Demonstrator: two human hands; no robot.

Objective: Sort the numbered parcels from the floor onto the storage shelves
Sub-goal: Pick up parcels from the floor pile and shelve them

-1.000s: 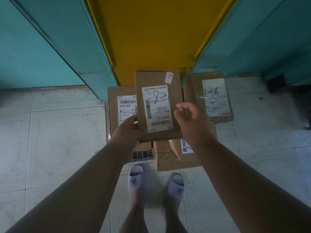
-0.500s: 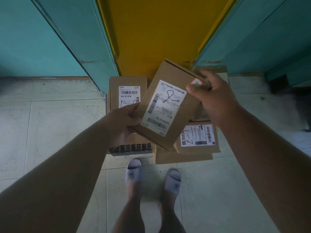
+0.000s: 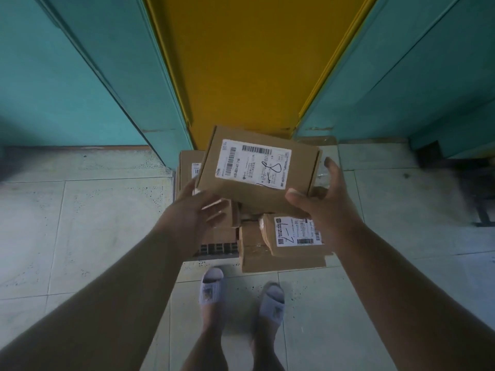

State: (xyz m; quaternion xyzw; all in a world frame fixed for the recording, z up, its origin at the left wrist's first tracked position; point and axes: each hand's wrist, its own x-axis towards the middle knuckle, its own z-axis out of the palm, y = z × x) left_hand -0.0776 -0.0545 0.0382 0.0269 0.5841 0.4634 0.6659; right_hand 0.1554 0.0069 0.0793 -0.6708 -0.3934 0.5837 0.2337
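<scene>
A brown cardboard parcel (image 3: 257, 180) with a white label hand-marked "1-8" is held in the air above the pile, its label facing up and turned sideways. My right hand (image 3: 325, 202) pinches its near right corner, thumb on top and fingers up along the right side. My left hand (image 3: 197, 210) lies palm up with straight fingers at the parcel's near left corner. Below on the floor lies a parcel marked "1-7" (image 3: 294, 235), stacked on a larger box (image 3: 281, 261).
Another labelled box (image 3: 188, 167) lies left behind the held parcel, and a plastic-wrapped parcel (image 3: 322, 144) peeks out behind it. Teal panels (image 3: 80, 76) flank a yellow panel (image 3: 246, 62). My slippered feet (image 3: 241, 295) stand on pale floor tiles. A dark object (image 3: 479, 188) is at right.
The "1-8" parcel has been turned clockwise from upright to lying sideways. My right hand went from its top corner to its near right corner; my left hand opened beneath it.
</scene>
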